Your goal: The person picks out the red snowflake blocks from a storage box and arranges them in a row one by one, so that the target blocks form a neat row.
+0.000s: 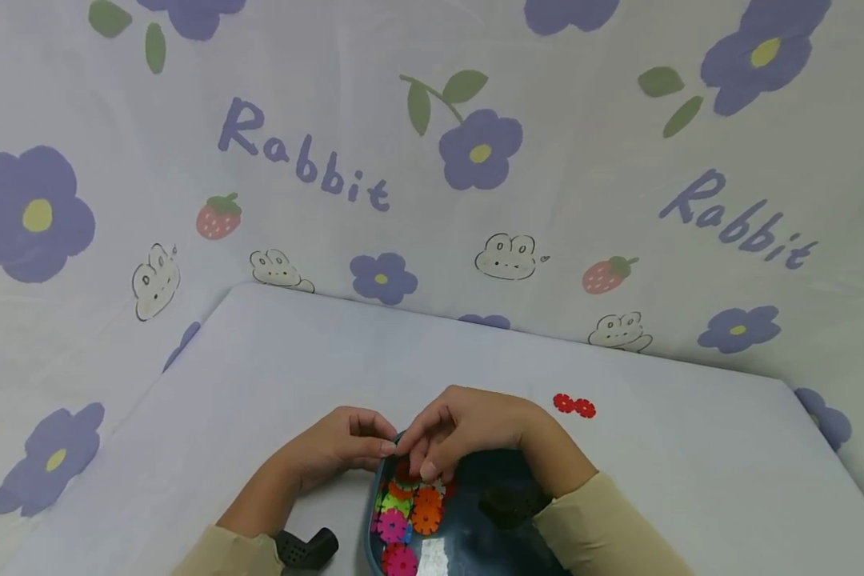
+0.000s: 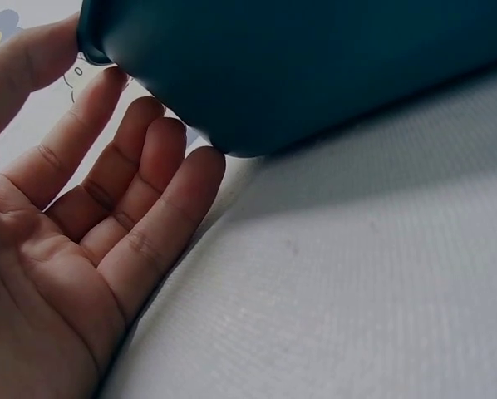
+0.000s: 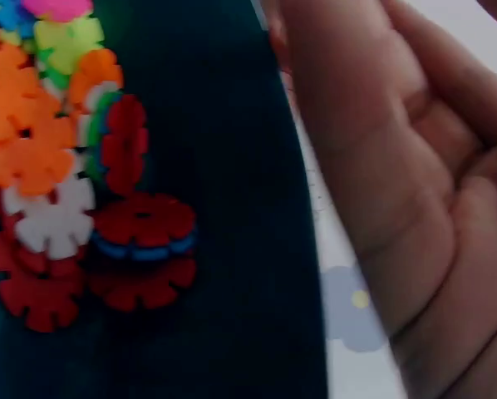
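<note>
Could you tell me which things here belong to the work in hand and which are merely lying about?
In hand:
- dark blue tray, its rim touched by the left hand
- coloured snowflake discs heaped in the tray, with the right hand over them

Lying about:
- two joined red discs on the table
- black object beside the left forearm
</note>
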The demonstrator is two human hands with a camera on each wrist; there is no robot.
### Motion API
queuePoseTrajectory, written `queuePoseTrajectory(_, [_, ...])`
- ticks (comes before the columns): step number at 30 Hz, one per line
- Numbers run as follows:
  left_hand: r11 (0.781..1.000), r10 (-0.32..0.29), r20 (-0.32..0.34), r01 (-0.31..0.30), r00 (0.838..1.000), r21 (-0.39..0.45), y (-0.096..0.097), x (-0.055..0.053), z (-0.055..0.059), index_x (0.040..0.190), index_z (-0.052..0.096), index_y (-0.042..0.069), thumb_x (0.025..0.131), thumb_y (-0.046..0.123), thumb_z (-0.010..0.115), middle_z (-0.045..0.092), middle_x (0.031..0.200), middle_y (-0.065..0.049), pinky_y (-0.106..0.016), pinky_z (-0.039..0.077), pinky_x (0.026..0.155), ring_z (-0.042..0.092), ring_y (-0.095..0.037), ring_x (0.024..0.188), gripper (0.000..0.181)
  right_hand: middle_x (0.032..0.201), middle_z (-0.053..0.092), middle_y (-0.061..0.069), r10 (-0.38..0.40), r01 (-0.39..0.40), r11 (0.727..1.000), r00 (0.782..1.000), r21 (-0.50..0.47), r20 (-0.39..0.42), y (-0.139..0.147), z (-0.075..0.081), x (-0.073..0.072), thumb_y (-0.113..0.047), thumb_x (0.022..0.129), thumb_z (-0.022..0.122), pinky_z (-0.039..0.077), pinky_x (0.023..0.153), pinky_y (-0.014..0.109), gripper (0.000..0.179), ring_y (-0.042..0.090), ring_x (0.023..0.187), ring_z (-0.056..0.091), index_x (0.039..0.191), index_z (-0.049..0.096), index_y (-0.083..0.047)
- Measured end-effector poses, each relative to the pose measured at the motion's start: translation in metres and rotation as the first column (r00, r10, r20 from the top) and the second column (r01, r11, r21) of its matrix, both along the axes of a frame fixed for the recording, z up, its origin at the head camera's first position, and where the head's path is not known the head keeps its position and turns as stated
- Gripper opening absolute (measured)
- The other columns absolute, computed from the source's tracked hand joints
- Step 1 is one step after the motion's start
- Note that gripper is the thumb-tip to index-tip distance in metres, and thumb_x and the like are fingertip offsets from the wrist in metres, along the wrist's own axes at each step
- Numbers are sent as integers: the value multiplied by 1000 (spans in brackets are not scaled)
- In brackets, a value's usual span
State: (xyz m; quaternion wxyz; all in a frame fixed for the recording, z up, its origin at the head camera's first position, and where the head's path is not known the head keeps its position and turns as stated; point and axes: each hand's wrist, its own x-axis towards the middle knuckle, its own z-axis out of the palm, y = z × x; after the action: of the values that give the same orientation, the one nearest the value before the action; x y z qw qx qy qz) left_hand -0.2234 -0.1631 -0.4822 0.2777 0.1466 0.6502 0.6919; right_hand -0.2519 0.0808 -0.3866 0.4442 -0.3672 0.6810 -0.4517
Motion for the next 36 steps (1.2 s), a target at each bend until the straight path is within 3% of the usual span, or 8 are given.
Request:
queuePoseTrajectory(3, [1000,4,-8,-4,1000,-9,1,0,1,107,68,2,89,21,71,69,103,-7,-35,58,85,66,-19,95,26,94,73,13,46,-45,993,999,112,-2,-1,-6,2,-10,89,70,60,72,37,38,18,74,68,125,65,-1])
queuePoseTrajectory(6, [1000,15,-9,-16,1000,-18,1,1,1,106,67,1,89,20,71,68,103,-7,-34,58,85,65,-19,94,27,86,73,6,50,-39,978,998,203,-49,-3,-11,6,-13,90,70,60,68,35,39,17,70,67,127,64,-5])
queuePoseTrajectory(15, [1000,18,-13,-19,1000,-19,1,1,1,109,66,-2,89,19,71,69,104,-8,-34,58,85,65,-20,96,29,73,68,4,-40,127,914,974,386,-224,-14,-18,26,-14,86,75,57,55,32,40,22,58,66,124,63,-9])
queuePoseTrajectory(19, [1000,13,-12,-13,1000,-1,1,0,0,108,66,-1,89,18,71,68,104,-8,-34,58,85,65,-20,96,28,74,64,-1,-20,163,906,938,390,-346,-17,-24,28,-15,85,75,55,57,27,29,15,60,62,112,67,-11])
queuePoseTrajectory(24, [1000,18,-8,-18,1000,1,2,0,-1,107,67,0,89,18,72,68,103,-7,-34,58,85,65,-19,95,26,80,63,-10,46,127,931,888,341,-458,-19,-33,27,-22,89,72,51,64,21,12,5,68,56,99,70,-15])
queuePoseTrajectory(30, [1000,22,2,-22,1000,5,2,1,-1,106,67,2,88,18,72,68,103,-7,-33,58,85,66,-18,95,24,74,61,-10,28,82,964,913,252,-407,-19,-37,24,-26,94,66,47,59,20,10,4,63,53,87,69,-19])
queuePoseTrajectory(36, [1000,28,4,-28,1000,1,2,1,1,105,68,3,88,18,72,68,103,-6,-34,58,85,66,-17,95,23,75,67,-8,-11,72,983,942,170,-336,-16,-35,22,-27,93,67,50,61,21,11,6,65,57,87,71,-19])
